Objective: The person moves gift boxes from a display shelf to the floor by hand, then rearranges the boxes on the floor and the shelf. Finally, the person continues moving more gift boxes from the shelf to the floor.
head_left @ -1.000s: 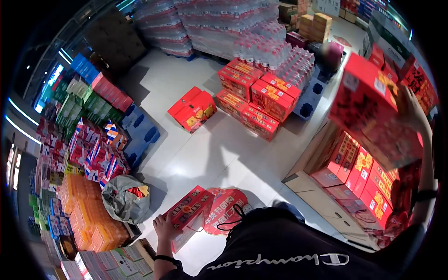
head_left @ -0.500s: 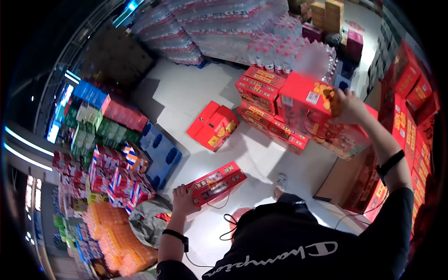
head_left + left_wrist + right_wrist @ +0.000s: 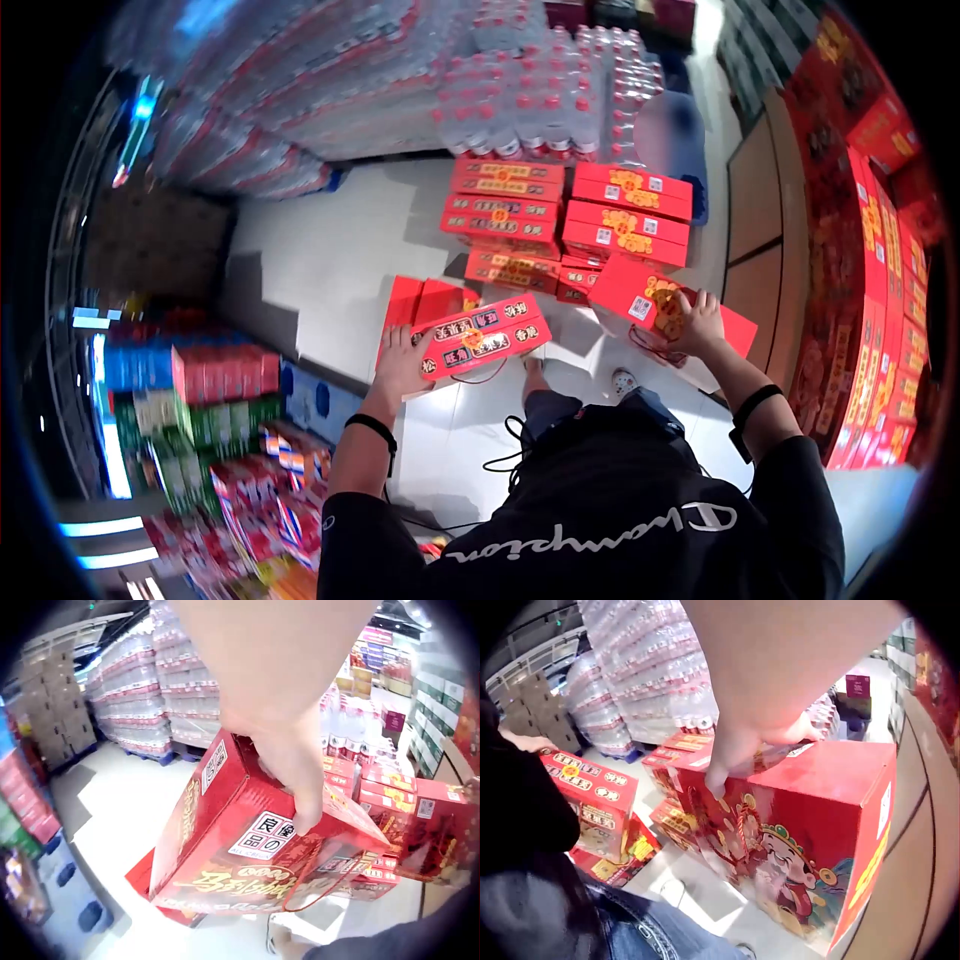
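Note:
My left hand (image 3: 403, 362) grips one end of a red gift box (image 3: 490, 335) with Chinese lettering and a cord handle. In the left wrist view its thumb (image 3: 306, 806) presses the printed side. The top of a second, larger red gift box (image 3: 625, 290) is in the grip of my right hand (image 3: 702, 322). A cartoon figure and a twisted red cord (image 3: 746, 825) show on its side in the right wrist view. Both boxes hang in front of stacked red gift boxes (image 3: 500, 215). Beneath the left one, another red box (image 3: 403, 298) on the floor is partly hidden.
Wrapped water bottles (image 3: 520, 100) stand behind the stack. A wooden-sided display (image 3: 755, 230) with many red boxes (image 3: 880, 300) runs along the right. At the left are blue pallets (image 3: 315, 400) and colourful cartons (image 3: 225, 370). Pale floor (image 3: 320, 240) shows between, with my feet (image 3: 624, 380) below.
The right hand has brought its box from over the right display leftward to the front of the stack. The left hand's box has moved forward, nearer the floor box. The view has turned right.

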The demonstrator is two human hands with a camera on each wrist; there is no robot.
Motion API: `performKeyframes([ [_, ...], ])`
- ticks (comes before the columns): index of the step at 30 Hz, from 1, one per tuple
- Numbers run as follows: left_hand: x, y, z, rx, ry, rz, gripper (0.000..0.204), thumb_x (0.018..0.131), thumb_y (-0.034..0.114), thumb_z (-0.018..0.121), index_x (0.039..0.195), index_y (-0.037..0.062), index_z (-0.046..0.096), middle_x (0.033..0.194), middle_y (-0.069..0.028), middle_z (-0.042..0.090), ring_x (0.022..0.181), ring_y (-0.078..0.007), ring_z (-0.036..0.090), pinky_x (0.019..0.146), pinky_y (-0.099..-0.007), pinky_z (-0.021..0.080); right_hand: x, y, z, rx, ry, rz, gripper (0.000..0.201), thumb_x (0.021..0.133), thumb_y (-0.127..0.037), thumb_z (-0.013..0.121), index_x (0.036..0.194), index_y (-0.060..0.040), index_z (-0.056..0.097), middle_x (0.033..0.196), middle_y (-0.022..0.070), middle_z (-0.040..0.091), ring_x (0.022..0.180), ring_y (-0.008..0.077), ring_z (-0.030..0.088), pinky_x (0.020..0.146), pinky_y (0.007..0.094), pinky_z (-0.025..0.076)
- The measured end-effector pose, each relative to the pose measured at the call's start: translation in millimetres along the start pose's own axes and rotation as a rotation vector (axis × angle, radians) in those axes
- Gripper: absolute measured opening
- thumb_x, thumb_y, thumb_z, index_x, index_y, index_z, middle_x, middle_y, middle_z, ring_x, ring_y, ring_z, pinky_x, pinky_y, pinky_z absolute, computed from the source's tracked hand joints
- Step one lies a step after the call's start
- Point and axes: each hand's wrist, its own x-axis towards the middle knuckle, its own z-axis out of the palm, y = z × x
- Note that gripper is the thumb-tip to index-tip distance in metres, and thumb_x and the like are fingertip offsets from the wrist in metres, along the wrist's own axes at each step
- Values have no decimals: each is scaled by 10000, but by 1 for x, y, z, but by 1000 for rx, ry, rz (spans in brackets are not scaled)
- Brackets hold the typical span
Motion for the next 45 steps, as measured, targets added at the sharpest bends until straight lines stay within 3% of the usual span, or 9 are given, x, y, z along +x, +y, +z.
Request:
performKeyframes([
  [7,244,-83,26,102,-65,409,1119,567,517,845,1518,164,373,1440,-293,368,1397,-443,292,1202,-593,132,33,-69,50,38,-188,247,1186,579,-532,824,1559,-176,260,1481,288,308,1396,465,283,1196,507,225],
  [12,349,-117,70,33,-6,615,1077,618,526,830,1531,199,361,1463,-267,337,1415,-432,253,1224,-577,88,60,-99,75,114,-173,357,1204,559,-457,858,1567,-226,243,1473,267,323,1392,442,299,1190,509,256],
  [14,374,-124,114,-2,-7,532,1155,608,520,843,1565,207,275,1509,-260,293,1451,-420,212,1226,-575,103,75,-105,85,162,-151,374,1219,549,-399,877,1570,-239,230,1467,265,325,1388,445,304,1185,510,277],
  [17,391,-116,166,96,-187,364,1182,648,487,838,1592,216,180,1591,-250,185,1494,-409,149,1218,-586,98,99,-118,104,220,-120,374,1208,552,-331,886,1567,-244,237,1462,270,321,1383,453,308,1174,516,299],
  [21,381,-96,205,38,-103,211,1176,664,482,835,1598,226,167,1642,-226,66,1521,-400,87,1204,-625,70,134,-128,134,257,-31,349,1181,550,-290,889,1555,-244,269,1456,275,318,1375,461,312,1158,520,322],
  [28,389,-42,185,-35,-60,556,1161,656,512,847,1585,213,218,1586,-242,223,1494,-396,178,1204,-620,91,169,-119,138,232,24,211,1079,558,-283,882,1504,-261,363,1469,256,312,1384,453,304,1153,506,349],
  [34,400,-37,172,-39,-123,508,1105,622,378,883,1558,239,313,1405,-210,422,1395,-393,321,1178,-608,210,192,-94,125,186,101,22,1014,562,-278,890,1456,-286,412,1478,250,318,1388,449,311,1130,514,385],
  [37,393,-55,194,-142,-20,515,1090,628,358,883,1549,271,306,1466,-223,337,1421,-418,269,1193,-604,181,208,-93,131,180,176,-105,1061,561,-256,894,1487,-279,378,1493,243,319,1409,436,300,1161,539,326],
  [45,380,-27,219,-58,135,382,1078,605,388,902,1509,196,347,1577,-259,184,1480,-437,171,1179,-659,129,231,-85,168,94,123,111,1170,618,-174,863,1576,-289,202,1572,191,254,1481,371,231,1202,534,243],
])
